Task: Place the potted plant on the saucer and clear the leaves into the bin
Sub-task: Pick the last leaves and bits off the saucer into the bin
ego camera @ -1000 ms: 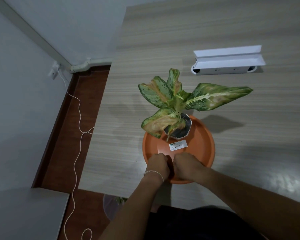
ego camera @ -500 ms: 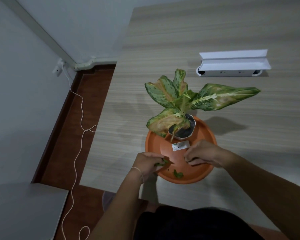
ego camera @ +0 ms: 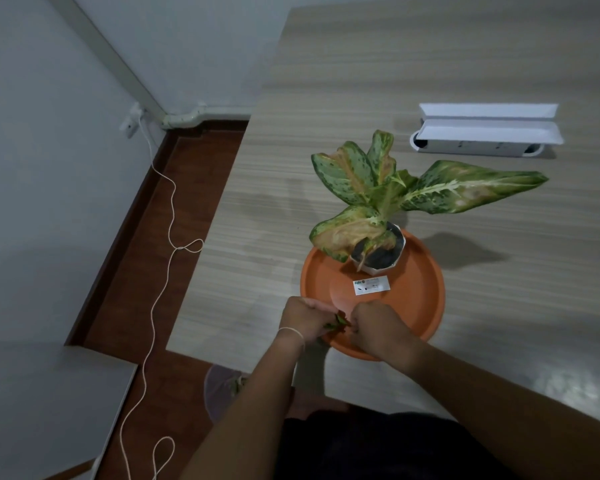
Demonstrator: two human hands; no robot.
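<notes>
The potted plant [ego camera: 378, 206], with mottled green and yellowed leaves in a small white pot [ego camera: 381, 252], stands on the far side of the orange saucer [ego camera: 416, 292]. A white label [ego camera: 371, 285] lies in the saucer's middle. My left hand [ego camera: 303, 318] is at the saucer's near-left rim, closed around small green leaves [ego camera: 336, 322]. My right hand [ego camera: 378, 327] is beside it over the near rim, fingers pinched at the same leaves. A bin [ego camera: 222, 389] with a leaf inside stands on the floor below the table edge.
A white power strip box [ego camera: 482, 133] with its lid open lies at the table's back right. The wooden table [ego camera: 326, 98] ends at the left over a brown floor, where a white cord [ego camera: 160, 271] trails from a wall socket. A grey surface [ego camera: 49, 410] sits lower left.
My right hand has come back from the saucer's middle to the near rim beside my left hand. The loose leaf seen in the saucer is gone from there; both hands now meet at the leaves.
</notes>
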